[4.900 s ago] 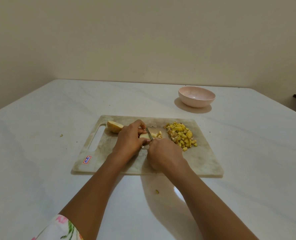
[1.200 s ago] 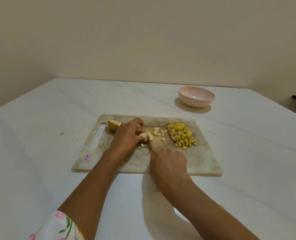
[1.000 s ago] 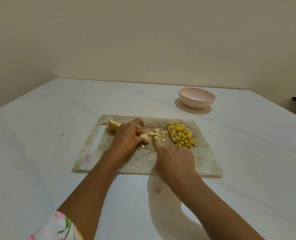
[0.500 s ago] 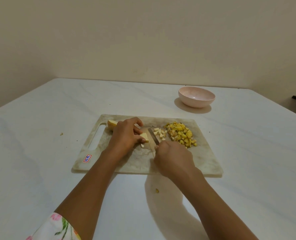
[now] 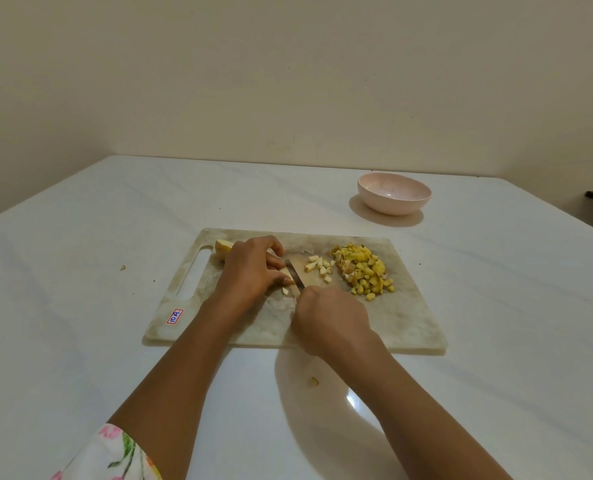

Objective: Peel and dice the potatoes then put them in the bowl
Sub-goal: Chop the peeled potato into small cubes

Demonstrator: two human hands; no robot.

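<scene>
The right hand point(image 5: 329, 317) is clenched round a knife point(image 5: 295, 273). The handle is hidden in the fist, and the blade sticks out away from the person, tilted a little to the left. The blade lies against the right edge of a potato piece point(image 5: 287, 271). The left hand point(image 5: 250, 271) grasps this piece from above, fingers curled down over it and pinning it to the board point(image 5: 409, 323). A small cut bit point(image 5: 285, 291) lies just below the left fingertips.

Right of the blade is a loose cluster of pale dice point(image 5: 319, 266), and touching it on the right is a bigger heap of yellow dice point(image 5: 364, 271), all on the board. A potato half point(image 5: 223, 249) shows behind the left hand, next to the board's handle slot point(image 5: 193, 275). A sticker point(image 5: 174, 317) sits at the board's near left corner.

The board lies on a white worktop point(image 5: 80, 306). The pink bowl point(image 5: 394, 194) stands well beyond the board's far right corner, with no dice visible in it. One scrap point(image 5: 314, 381) lies on the worktop near the right forearm, and another point(image 5: 123, 267) lies left of the board. A floral sleeve point(image 5: 115, 455) shows at the lower edge.
</scene>
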